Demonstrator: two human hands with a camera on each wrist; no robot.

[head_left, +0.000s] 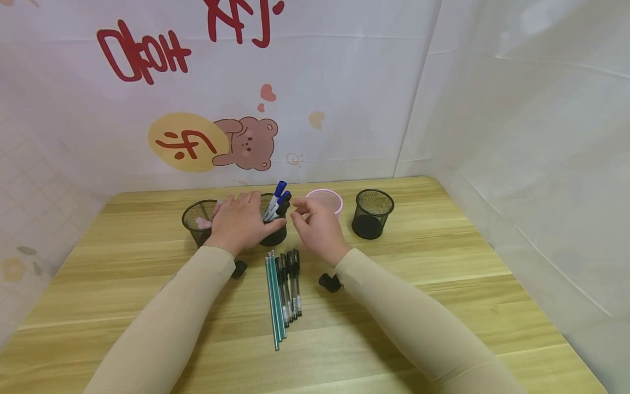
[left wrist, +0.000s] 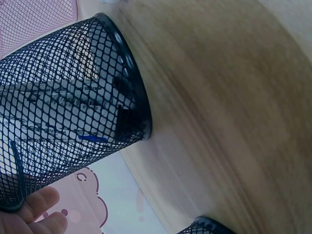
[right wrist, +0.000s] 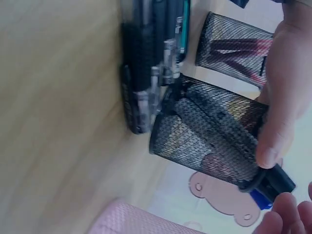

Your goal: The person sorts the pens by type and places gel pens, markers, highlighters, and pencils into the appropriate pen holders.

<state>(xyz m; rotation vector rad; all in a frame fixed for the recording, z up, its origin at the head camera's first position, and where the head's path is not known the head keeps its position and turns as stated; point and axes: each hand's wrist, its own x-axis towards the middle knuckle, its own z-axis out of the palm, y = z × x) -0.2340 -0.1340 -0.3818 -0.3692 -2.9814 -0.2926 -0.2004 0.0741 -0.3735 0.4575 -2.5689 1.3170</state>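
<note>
A black mesh pen cup [head_left: 273,238] stands near the back of the table with white-bodied markers [head_left: 272,206] in it, their caps blue and black. My left hand [head_left: 239,221] holds this cup at its rim, thumb on the near side; its fingertips show past the rim in the left wrist view. My right hand [head_left: 320,227] is just right of the marker caps, fingers bent, with a gap between thumb and fingers and nothing in it. In the right wrist view, a black marker cap [right wrist: 279,184] sticks out of the cup close to the right fingertips.
Left of the hands stands a black mesh cup [head_left: 191,225] with pink-topped items. A pink mesh cup [head_left: 339,203] is partly behind my right hand, and another black mesh cup [head_left: 368,226] stands farther right. Green pencils [head_left: 274,306] and black-capped pens [head_left: 293,282] lie in front.
</note>
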